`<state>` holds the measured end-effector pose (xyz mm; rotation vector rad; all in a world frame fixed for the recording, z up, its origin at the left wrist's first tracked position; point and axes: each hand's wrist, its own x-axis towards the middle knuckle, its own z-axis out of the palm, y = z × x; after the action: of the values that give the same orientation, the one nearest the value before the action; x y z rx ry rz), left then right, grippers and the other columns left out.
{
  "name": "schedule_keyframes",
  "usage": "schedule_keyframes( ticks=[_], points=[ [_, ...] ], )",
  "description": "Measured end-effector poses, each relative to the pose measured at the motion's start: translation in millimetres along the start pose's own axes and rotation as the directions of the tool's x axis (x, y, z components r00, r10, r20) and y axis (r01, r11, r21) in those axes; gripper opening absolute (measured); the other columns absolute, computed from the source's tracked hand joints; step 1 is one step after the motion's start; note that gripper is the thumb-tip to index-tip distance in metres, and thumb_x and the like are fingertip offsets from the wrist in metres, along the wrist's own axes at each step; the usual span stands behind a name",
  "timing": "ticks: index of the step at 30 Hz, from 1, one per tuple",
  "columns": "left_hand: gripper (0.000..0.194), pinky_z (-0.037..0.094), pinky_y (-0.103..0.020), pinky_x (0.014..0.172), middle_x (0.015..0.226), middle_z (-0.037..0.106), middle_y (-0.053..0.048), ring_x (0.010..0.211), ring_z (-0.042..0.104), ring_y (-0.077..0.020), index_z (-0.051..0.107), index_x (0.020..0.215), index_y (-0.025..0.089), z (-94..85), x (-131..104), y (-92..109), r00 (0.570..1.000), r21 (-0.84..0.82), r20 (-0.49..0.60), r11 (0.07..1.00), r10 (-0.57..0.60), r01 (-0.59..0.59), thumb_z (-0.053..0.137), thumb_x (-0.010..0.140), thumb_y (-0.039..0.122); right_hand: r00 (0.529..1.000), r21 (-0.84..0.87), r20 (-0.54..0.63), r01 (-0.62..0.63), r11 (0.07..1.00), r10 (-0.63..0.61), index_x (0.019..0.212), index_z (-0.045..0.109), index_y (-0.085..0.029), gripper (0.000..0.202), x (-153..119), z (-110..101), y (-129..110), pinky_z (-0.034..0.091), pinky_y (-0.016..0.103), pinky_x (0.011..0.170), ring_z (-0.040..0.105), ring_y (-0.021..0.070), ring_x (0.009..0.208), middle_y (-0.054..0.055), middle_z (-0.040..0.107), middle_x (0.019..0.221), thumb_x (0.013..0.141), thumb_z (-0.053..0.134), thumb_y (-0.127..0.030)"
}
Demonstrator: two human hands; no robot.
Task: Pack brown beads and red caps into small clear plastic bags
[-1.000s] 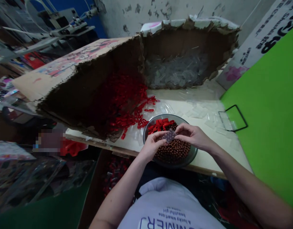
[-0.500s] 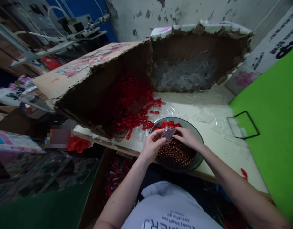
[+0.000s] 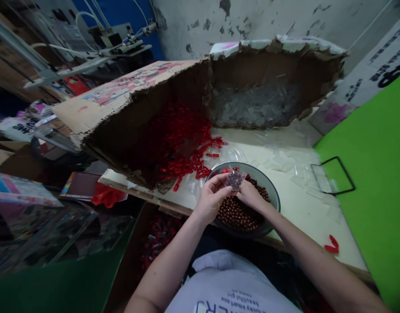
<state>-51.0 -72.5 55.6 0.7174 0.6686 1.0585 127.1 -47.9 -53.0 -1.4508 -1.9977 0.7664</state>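
Observation:
My left hand (image 3: 211,195) pinches a small clear plastic box (image 3: 234,179) between thumb and fingers. Dark brown round beads show through its walls. Just right of the box is my right hand (image 3: 250,194), lowered over the beads, its fingertips hidden behind the box and palm. Whether those fingers hold anything cannot be seen. Below both hands stands a grey translucent bowl (image 3: 275,196) at the table's front edge. Shiny brown beads (image 3: 241,215) fill much of it, and some small red pieces (image 3: 226,171) lie toward its far side.
Behind the bowl at left, a torn cardboard box (image 3: 121,117) spills red pieces (image 3: 187,150) onto the white table (image 3: 293,204). Another torn carton (image 3: 271,65) holds clear plastic parts (image 3: 258,106). A green panel (image 3: 372,174) borders the right, near loose red pieces (image 3: 332,245).
My right hand has left the plastic box's edge and dipped toward the beads behind it. The left hand still holds the box. A second red piece now shows at the table's right.

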Motion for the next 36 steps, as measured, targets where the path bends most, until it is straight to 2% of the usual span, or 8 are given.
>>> schedule_keyframes(
  ticks=[8,15,17,21,24,27,33,36],
  points=[
    [0.037,0.05,-0.031,0.08,0.092,0.068,-0.005,0.083,0.063,-0.0167,0.067,0.098,0.016,5.9,-4.2,-3.9,0.999,0.012,0.02,1.0,-0.027,0.027,0.078,0.064,0.024,1.0,0.146,-0.002,0.004,0.989,-0.004,0.107,0.064,-0.022,0.025,4.1,19.3,-20.2,0.05,0.039,0.088,0.061,0.026,0.102,0.008,0.067,0.107,0.084,0.056,-0.028],
    [0.027,0.049,-0.025,0.071,0.091,0.066,-0.002,0.079,0.062,-0.0131,0.061,0.091,0.018,-0.9,-5.0,-5.8,1.0,-0.026,0.008,0.999,-0.022,0.022,0.075,0.069,0.025,0.994,0.296,-0.036,-0.087,0.951,0.102,0.097,0.066,-0.021,0.021,-10.9,-11.6,-27.6,0.05,0.04,0.085,0.064,0.0228,0.091,0.005,0.069,0.096,0.082,0.06,-0.035],
    [0.025,0.049,-0.024,0.071,0.092,0.066,-0.003,0.082,0.063,-0.0135,0.059,0.091,0.018,-6.5,-5.0,-10.3,0.999,-0.015,0.02,0.999,-0.033,0.034,0.073,0.072,0.025,0.97,0.497,-0.041,-0.187,0.847,0.238,0.099,0.064,-0.021,0.024,-21.9,-28.3,-34.6,0.052,0.034,0.078,0.064,0.0188,0.082,0.004,0.069,0.094,0.083,0.059,-0.04],
    [0.024,0.051,-0.027,0.074,0.092,0.068,-0.003,0.086,0.065,-0.0155,0.055,0.093,0.018,-12.9,-7.0,-23.6,0.997,0.037,0.031,0.996,-0.077,0.076,0.071,0.076,0.026,0.886,0.843,0.066,-0.296,0.45,0.459,0.106,0.062,-0.025,0.033,-44.0,-61.1,-51.9,0.05,0.025,0.059,0.058,0.0117,0.064,0.003,0.068,0.093,0.079,0.066,-0.043],
    [0.024,0.053,-0.029,0.074,0.094,0.068,-0.005,0.088,0.065,-0.0175,0.055,0.094,0.018,-9.8,-8.9,-31.4,0.992,0.099,0.079,0.991,-0.1,0.092,0.069,0.078,0.03,0.882,0.893,0.075,-0.267,0.363,0.465,0.106,0.064,-0.027,0.033,-55.6,-75.9,-63.1,0.048,0.023,0.055,0.054,0.0102,0.06,0.003,0.067,0.091,0.077,0.069,-0.042],
    [0.026,0.053,-0.029,0.073,0.094,0.068,-0.005,0.085,0.065,-0.017,0.057,0.095,0.017,-3.8,-9.2,-33.2,0.992,0.171,0.096,0.983,-0.086,0.069,0.068,0.078,0.033,0.892,0.871,0.043,-0.254,0.42,0.45,0.104,0.064,-0.027,0.031,-62.5,-80.6,-71.2,0.048,0.024,0.055,0.053,0.0104,0.059,0.002,0.066,0.089,0.077,0.068,-0.041],
    [0.028,0.054,-0.029,0.073,0.096,0.067,-0.006,0.087,0.064,-0.0177,0.058,0.098,0.017,-2.8,-7.3,-27.9,0.997,0.224,0.062,0.974,-0.039,0.024,0.067,0.078,0.034,0.915,0.673,-0.132,-0.2,0.712,0.382,0.098,0.065,-0.024,0.026,-68.8,-79.8,-81.2,0.051,0.026,0.065,0.06,0.015,0.074,0.003,0.067,0.091,0.078,0.068,-0.04],
    [0.027,0.054,-0.028,0.072,0.096,0.067,-0.005,0.085,0.065,-0.0172,0.057,0.099,0.018,-6.7,-6.3,-28.1,0.998,0.203,0.053,0.979,-0.028,0.017,0.067,0.079,0.033,0.919,0.598,-0.16,-0.2,0.776,0.36,0.101,0.064,-0.023,0.026,-71.4,-82.5,-84.3,0.053,0.028,0.065,0.062,0.0155,0.071,0.003,0.067,0.09,0.082,0.064,-0.041]
  ],
)
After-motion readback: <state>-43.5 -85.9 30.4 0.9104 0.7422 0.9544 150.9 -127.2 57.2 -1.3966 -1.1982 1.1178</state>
